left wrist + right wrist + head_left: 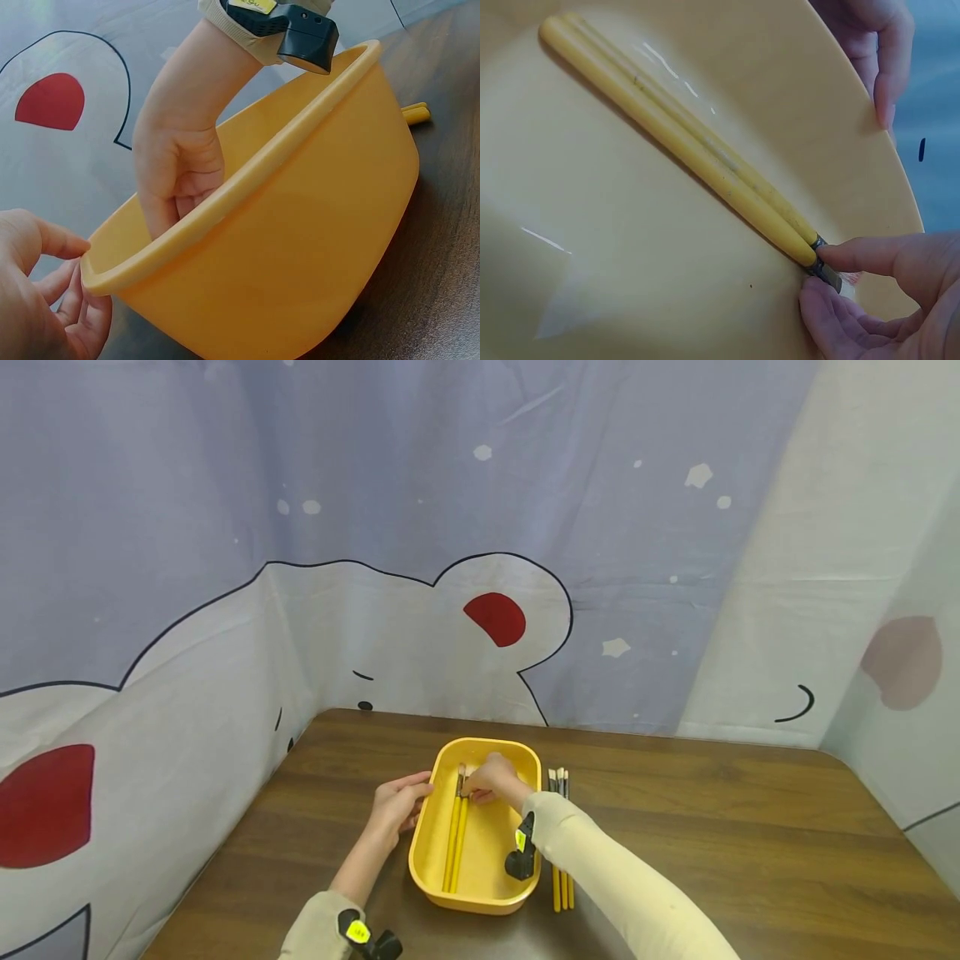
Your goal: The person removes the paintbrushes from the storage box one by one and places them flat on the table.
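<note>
Thumb and fingertips of the right hand (493, 777) pinch two brushes (697, 166) at their dark ferrules. Both lie side by side inside the yellow tray (480, 905), along its left side, bristles toward the far end. The left hand (396, 807) pinches the tray's left rim, thumb at the lip. Three more brushes (564, 892) lie on the wooden table (750, 827), just beside the tray's right side.

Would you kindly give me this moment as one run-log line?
left hand: grips yellow tray; right hand: pinches at paintbrush ferrules; inside tray: two paintbrushes; beside tray: three paintbrushes
</note>
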Available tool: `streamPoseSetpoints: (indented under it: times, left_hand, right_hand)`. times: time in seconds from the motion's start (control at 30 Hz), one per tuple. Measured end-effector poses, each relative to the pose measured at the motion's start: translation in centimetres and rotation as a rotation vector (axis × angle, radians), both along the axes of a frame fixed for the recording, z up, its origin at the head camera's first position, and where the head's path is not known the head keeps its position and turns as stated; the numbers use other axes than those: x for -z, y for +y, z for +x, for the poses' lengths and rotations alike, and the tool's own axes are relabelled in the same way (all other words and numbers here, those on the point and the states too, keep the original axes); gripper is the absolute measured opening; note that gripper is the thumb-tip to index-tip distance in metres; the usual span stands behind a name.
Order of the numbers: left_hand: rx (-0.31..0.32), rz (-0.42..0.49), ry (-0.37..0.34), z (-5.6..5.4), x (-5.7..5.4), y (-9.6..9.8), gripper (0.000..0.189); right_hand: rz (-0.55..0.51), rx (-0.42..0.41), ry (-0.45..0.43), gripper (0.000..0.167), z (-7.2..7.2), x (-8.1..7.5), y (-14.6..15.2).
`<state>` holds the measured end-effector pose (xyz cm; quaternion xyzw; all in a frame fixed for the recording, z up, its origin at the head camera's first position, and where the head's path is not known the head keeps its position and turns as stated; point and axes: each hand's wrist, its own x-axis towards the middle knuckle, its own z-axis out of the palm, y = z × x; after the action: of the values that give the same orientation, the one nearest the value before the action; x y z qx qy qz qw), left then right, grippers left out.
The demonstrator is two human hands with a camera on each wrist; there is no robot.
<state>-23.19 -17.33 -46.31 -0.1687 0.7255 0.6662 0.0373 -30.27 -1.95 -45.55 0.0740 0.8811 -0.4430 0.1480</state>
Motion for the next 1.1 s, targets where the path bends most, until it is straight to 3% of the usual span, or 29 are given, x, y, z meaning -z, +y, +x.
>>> streamPoseSetpoints:
  times: [0.67, 0.97, 1.1]
  left_hand:
    - [-0.011, 0.015, 0.01, 0.0, 0.1, 0.0, 0.038]
    - [-0.008, 0.0, 0.007, 0.0, 0.1, 0.1, 0.038]
    - [-0.007, -0.001, 0.01, 0.0, 0.1, 0.0, 0.039]
  right_hand:
    - [0.1, -0.071, 0.046, 0.026, 0.2, -0.2, 0.6]
    - [0.085, -0.08, 0.048, 0.026, 0.1, 0.0, 0.8]
    - [0.032, -0.063, 0.017, 0.023, -0.1, 0.2, 1.0]
